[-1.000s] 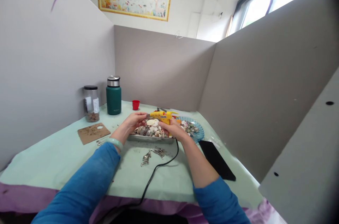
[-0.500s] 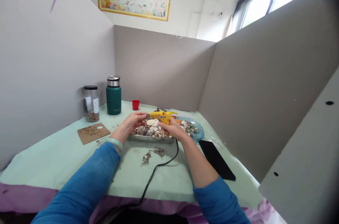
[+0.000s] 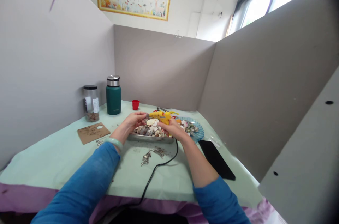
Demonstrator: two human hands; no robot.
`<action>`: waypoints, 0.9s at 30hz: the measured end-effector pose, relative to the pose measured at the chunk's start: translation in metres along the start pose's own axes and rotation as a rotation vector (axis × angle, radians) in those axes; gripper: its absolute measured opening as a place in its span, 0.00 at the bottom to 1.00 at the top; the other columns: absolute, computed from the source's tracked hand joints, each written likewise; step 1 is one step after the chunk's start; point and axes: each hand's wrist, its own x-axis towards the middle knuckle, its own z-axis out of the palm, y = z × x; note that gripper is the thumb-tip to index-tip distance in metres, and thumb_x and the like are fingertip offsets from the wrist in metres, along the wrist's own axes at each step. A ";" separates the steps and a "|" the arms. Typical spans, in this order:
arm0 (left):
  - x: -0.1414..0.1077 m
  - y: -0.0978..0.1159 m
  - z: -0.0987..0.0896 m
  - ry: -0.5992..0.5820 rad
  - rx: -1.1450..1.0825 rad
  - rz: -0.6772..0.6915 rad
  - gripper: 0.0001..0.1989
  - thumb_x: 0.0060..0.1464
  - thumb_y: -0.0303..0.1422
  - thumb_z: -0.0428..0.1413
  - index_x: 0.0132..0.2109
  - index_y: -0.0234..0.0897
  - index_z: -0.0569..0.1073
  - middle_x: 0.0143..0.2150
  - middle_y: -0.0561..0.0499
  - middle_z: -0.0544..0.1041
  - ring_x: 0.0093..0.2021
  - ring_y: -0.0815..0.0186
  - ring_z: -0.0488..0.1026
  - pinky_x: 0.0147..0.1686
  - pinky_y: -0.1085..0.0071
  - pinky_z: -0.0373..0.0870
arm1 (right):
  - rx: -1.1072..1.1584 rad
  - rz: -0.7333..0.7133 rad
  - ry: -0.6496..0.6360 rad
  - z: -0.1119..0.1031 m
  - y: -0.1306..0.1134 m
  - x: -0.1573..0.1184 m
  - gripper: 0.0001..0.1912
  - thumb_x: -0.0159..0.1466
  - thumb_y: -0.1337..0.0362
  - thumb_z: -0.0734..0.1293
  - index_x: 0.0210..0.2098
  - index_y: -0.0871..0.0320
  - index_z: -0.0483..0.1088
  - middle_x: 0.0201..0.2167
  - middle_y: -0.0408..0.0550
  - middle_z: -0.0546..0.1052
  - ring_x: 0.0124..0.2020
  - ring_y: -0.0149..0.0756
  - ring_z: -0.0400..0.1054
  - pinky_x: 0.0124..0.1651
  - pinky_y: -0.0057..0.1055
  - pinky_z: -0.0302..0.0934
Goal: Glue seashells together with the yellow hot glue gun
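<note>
My right hand (image 3: 171,127) is wrapped round the handle of a yellow glue gun (image 3: 162,116), whose nozzle points left. At that nozzle, my left hand (image 3: 136,120) pinches something too small to make out. Both hands are above a metal tray (image 3: 150,139) heaped with shells (image 3: 153,129). From the gun a black cord (image 3: 156,167) runs down over the table's front edge. Several small metal clips (image 3: 146,157) lie on the cloth in front of the tray.
A blue plate (image 3: 201,133) of shells and a black flat object (image 3: 217,160) are at the right. On the left stand a jar (image 3: 91,104) and a green bottle (image 3: 113,100), with a brown board (image 3: 90,134) nearer me. A red cup (image 3: 135,104) is behind the tray.
</note>
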 end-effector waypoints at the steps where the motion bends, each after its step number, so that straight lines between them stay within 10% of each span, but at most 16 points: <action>1: 0.000 0.000 0.000 0.001 0.000 -0.002 0.05 0.45 0.21 0.60 0.33 0.28 0.74 0.25 0.49 0.74 0.17 0.76 0.66 0.23 0.75 0.71 | -0.001 0.002 0.004 0.000 -0.001 0.000 0.17 0.56 0.51 0.66 0.23 0.58 0.61 0.14 0.38 0.61 0.15 0.26 0.54 0.18 0.25 0.51; 27: 0.000 0.000 0.000 0.019 0.025 0.000 0.05 0.45 0.21 0.60 0.33 0.27 0.74 0.25 0.47 0.74 0.19 0.73 0.69 0.22 0.76 0.71 | -0.025 0.013 0.014 0.000 -0.003 -0.001 0.15 0.55 0.53 0.67 0.25 0.58 0.63 0.14 0.38 0.61 0.14 0.26 0.54 0.17 0.25 0.51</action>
